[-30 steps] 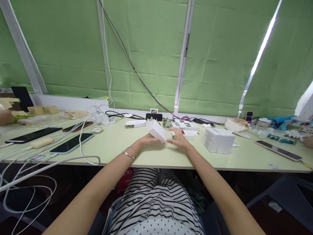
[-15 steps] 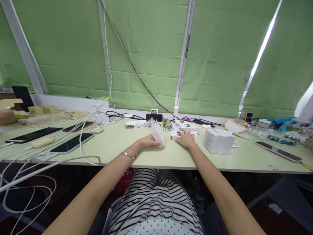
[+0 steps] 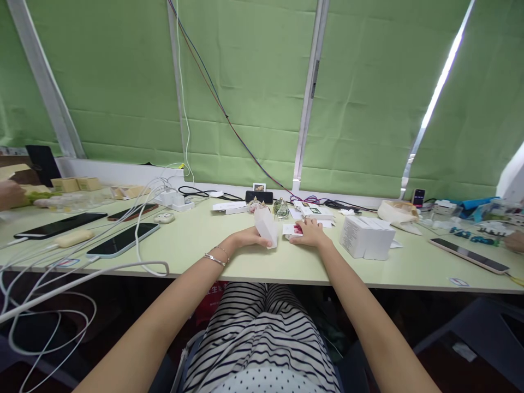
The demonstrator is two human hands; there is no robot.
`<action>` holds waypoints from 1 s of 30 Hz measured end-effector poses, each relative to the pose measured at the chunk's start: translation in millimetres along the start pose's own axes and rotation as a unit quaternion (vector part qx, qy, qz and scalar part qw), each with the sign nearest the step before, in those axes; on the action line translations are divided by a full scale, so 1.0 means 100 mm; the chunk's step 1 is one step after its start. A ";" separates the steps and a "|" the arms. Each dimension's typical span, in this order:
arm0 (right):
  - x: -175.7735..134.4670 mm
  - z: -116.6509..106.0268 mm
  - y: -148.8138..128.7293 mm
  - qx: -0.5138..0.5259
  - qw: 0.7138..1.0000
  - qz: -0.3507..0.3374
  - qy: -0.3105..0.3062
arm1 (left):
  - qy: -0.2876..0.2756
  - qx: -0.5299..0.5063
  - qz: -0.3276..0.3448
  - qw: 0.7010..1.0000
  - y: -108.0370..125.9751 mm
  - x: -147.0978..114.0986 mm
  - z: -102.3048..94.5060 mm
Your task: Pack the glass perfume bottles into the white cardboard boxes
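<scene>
A white cardboard box (image 3: 266,226), tilted, is gripped in my left hand (image 3: 250,237) just above the table. My right hand (image 3: 311,233) has its fingers closed on a small white box with a red print (image 3: 292,230); part of it is hidden under the fingers. Behind the hands lie two clear bundles, a pinkish one (image 3: 256,205) and a greenish one (image 3: 281,208). A white box with a green print (image 3: 313,212) rests beyond my right hand.
Several white boxes (image 3: 366,238) stand together on the right. Phones, one of them light blue (image 3: 123,240), and white cables (image 3: 139,229) cover the left side. A black phone (image 3: 259,197) leans at the back. Other people's hands (image 3: 10,194) show at both edges.
My right hand has drawn the small red-printed box slightly left and lifted or turned it, so more of the red shows. My left hand keeps its white box nearly still.
</scene>
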State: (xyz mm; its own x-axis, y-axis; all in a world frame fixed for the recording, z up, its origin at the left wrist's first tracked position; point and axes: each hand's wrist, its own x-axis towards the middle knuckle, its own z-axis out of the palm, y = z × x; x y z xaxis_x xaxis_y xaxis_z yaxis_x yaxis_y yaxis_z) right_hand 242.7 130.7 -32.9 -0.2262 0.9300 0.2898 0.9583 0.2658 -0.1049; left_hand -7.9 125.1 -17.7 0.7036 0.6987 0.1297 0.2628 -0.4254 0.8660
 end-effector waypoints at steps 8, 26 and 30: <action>-0.06 -0.08 -0.03 0.145 0.989 -0.023 -0.004 | -0.016 -0.107 0.005 0.994 -0.05 0.02 0.01; -0.16 -0.03 -0.45 0.094 0.981 -0.125 0.114 | 0.122 -0.029 0.124 0.984 -0.02 0.11 -0.01; -0.14 0.01 -0.47 0.096 0.981 -0.083 0.150 | 0.114 0.009 0.127 0.985 -0.03 0.12 0.02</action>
State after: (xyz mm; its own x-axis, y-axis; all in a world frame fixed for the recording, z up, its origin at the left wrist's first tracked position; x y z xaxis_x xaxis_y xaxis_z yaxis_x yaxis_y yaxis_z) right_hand 200.4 104.8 -32.6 -0.2872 0.7612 0.5815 0.8555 0.4769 -0.2017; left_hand 1.2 133.5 -20.2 0.5815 0.6784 0.4490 0.1098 -0.6123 0.7829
